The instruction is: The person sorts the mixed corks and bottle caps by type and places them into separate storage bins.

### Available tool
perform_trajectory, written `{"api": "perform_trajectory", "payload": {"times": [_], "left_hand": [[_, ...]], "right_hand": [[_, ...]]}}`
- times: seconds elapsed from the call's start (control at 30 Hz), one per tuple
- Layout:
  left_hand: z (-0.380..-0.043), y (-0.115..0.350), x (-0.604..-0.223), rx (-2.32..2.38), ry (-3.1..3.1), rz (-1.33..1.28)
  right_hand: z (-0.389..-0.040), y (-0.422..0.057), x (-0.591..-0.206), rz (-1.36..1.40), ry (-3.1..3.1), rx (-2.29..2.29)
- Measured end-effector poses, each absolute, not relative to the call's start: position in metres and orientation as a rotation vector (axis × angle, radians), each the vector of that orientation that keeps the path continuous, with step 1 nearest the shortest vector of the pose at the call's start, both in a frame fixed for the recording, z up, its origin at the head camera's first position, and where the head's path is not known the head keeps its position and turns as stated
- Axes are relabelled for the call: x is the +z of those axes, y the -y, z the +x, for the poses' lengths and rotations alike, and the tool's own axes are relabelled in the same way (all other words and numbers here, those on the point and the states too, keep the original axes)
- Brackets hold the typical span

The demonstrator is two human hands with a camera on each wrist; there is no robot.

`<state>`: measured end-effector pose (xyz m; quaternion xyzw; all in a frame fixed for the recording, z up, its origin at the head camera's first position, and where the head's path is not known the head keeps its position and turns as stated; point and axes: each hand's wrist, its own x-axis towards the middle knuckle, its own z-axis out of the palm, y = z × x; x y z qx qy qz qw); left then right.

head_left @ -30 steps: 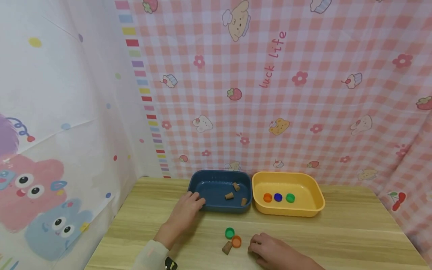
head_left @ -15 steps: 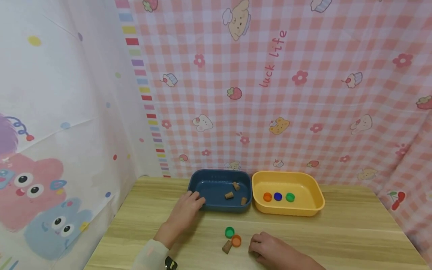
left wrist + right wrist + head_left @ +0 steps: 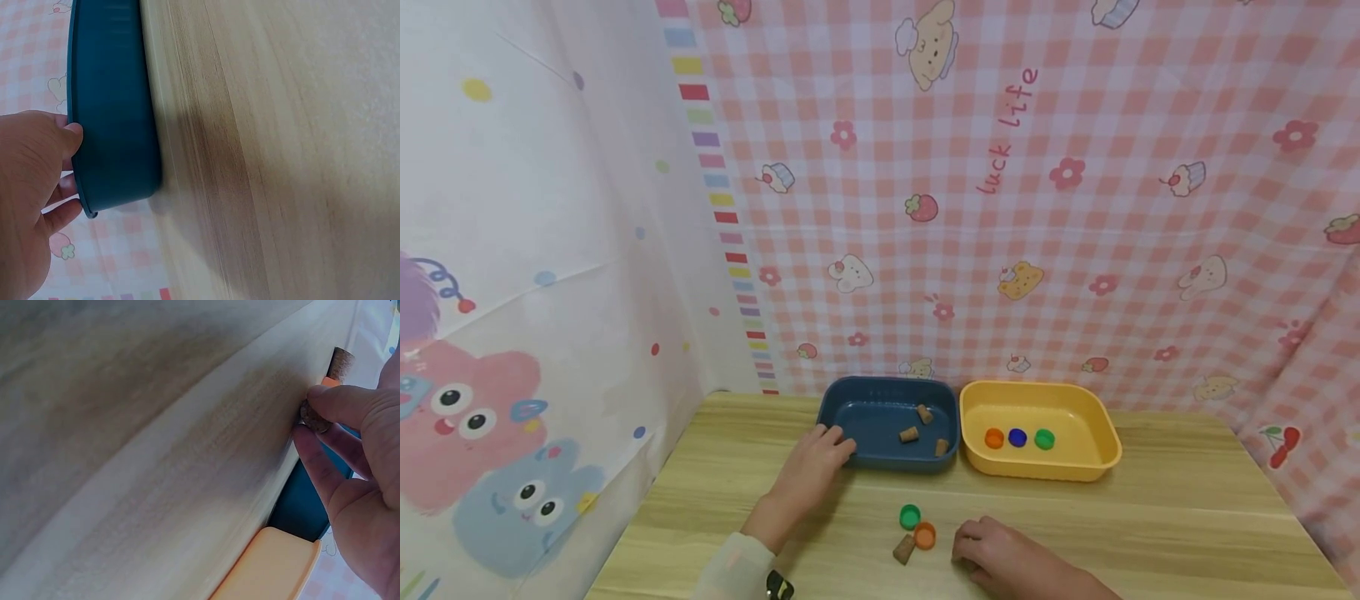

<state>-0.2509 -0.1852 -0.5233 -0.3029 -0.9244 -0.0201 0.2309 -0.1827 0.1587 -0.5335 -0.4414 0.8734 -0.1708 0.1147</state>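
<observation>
My left hand [image 3: 810, 465] grips the near left corner of a dark blue plastic tray [image 3: 887, 463]; in the left wrist view its thumb presses the outer wall and fingers hook over the rim. Close over the table, my right hand [image 3: 1003, 557] pinches a cork stopper [image 3: 314, 417] between thumb and fingers, seen in the right wrist view and hidden by the hand in the head view. Left of that hand lie another cork stopper [image 3: 904, 549], an orange round cap [image 3: 925, 536] and a green round cap [image 3: 910, 517].
Three cork stoppers, one of them here [image 3: 909, 435], lie in the blue tray. Beside it stands a yellow tray [image 3: 1041, 472] with an orange, a blue [image 3: 1017, 437] and a green cap in a row. A pink checked cloth [image 3: 1000, 208] hangs behind the wooden table [image 3: 1187, 517].
</observation>
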Motion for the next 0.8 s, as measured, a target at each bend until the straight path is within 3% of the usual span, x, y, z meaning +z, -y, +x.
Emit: {"api": "perform_trajectory", "payload": {"times": [0.43,0.8], "left_hand": [[-0.250,0.185,-0.522,-0.049,2.545,-0.831],[-0.250,0.186,-0.521,-0.064,2.564,-0.829]], "right_hand": [[-0.186,-0.159,-0.518,-1.196,-2.587,-0.512],[-0.202,-0.159,-0.497,-1.416,-2.723,-0.483]]}}
